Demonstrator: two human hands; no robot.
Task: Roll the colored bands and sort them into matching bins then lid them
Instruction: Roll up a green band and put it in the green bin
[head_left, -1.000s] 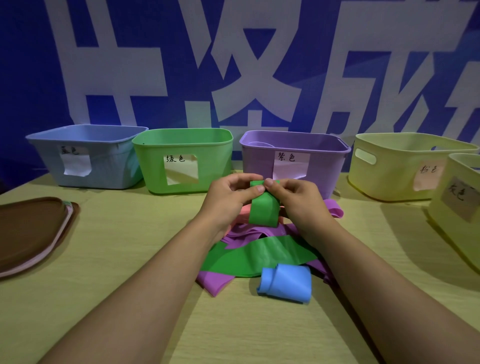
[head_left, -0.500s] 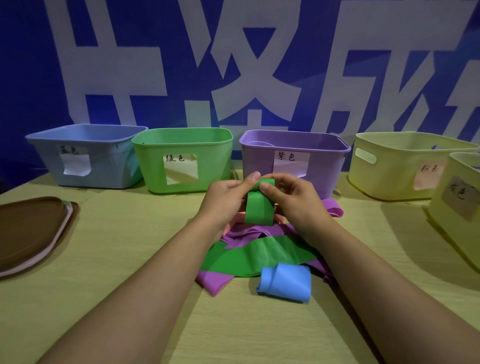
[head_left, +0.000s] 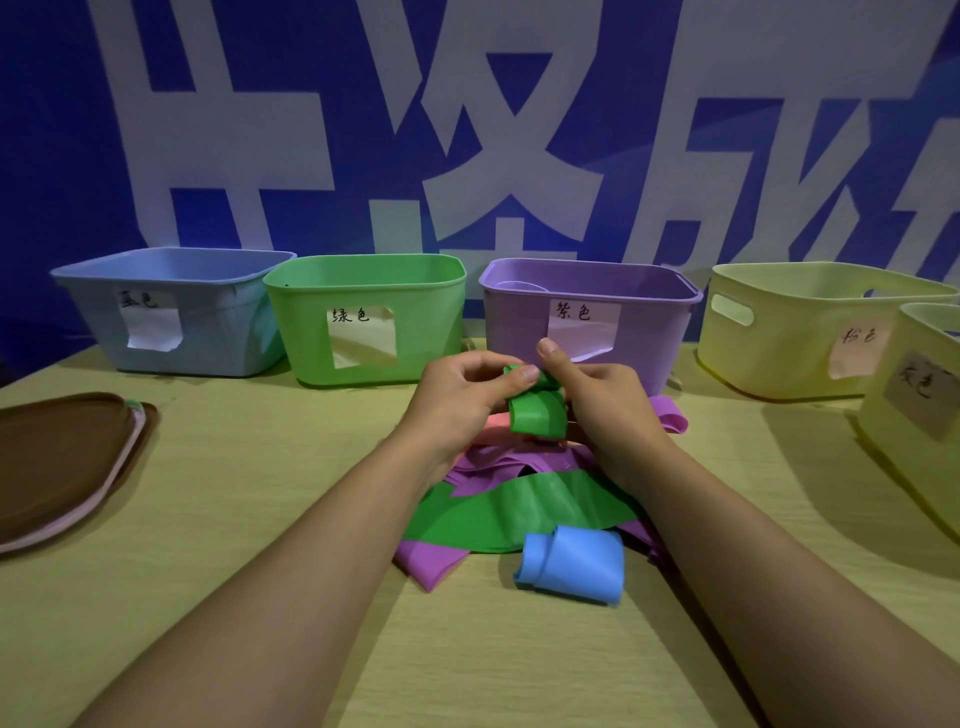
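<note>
Both forearms reach forward, left hand (head_left: 457, 395) and right hand (head_left: 602, 400) meeting mid-surface, fingers curled, thumbs pinching together.

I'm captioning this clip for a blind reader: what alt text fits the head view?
Two hands, left hand and right hand, roll a green band above a pile of bands on a wooden table. A rolled blue band lies nearest; blue, green, purple and yellow bins stand behind.
</note>
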